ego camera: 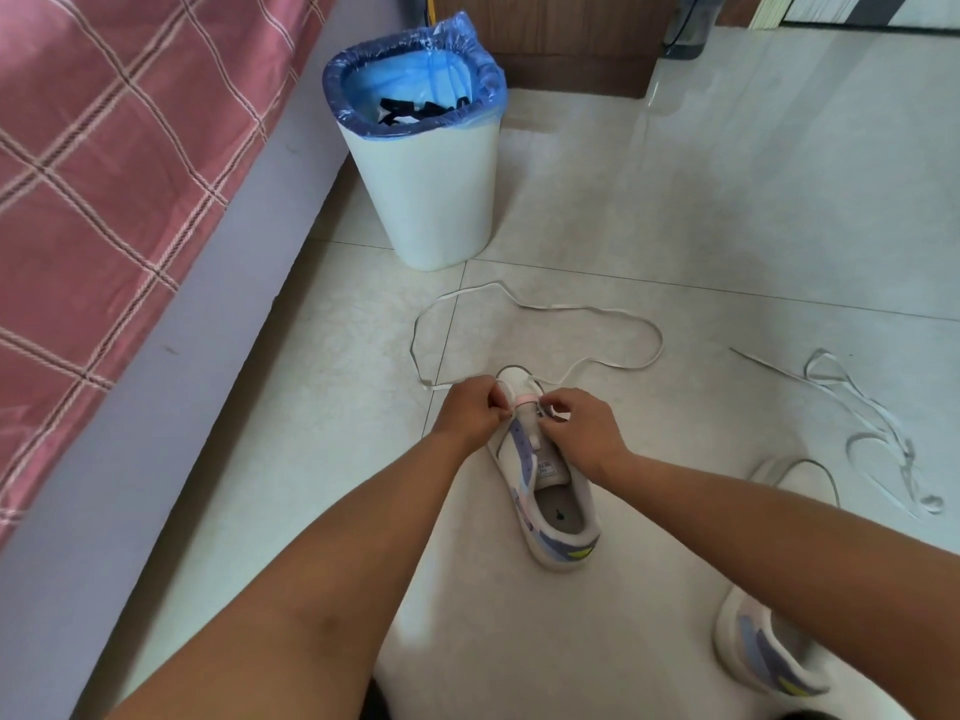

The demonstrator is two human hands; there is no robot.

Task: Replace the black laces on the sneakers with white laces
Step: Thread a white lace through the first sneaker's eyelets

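Both hands meet over the front of a white sneaker [545, 480] that sits on the floor with its toe pointing away and its heel toward the camera. The left hand [470, 410] has its fingers curled and pinches a white lace [540, 309] at the left side of the lowest eyelets; the right hand [579, 426] pinches the same lace on the right side of the tongue, fingers bent in close. From the toe the lace runs out in a wide loose loop across the tiles, lying flat between the shoe and a white bin [431, 194]. The bin stands upright near the bed edge, lined with a blue plastic bag [415, 80] folded over its rim, and black laces [415, 112] lie inside it. To the right, well apart from the first shoe, a second white lace [878, 439] lies tangled on the floor, and a second sneaker [763, 652] rests under the right forearm, partly hidden by it. The floor [727, 210] is pale glossy tile with thin dark grout lines, reflecting light near the top. Along the left runs a bed with a pink checked cover [104, 174] over a plain lilac-grey side panel [156, 407]. At the top stands dark wooden furniture [566, 49], with a dark grey object beside it that is too cut off to identify.
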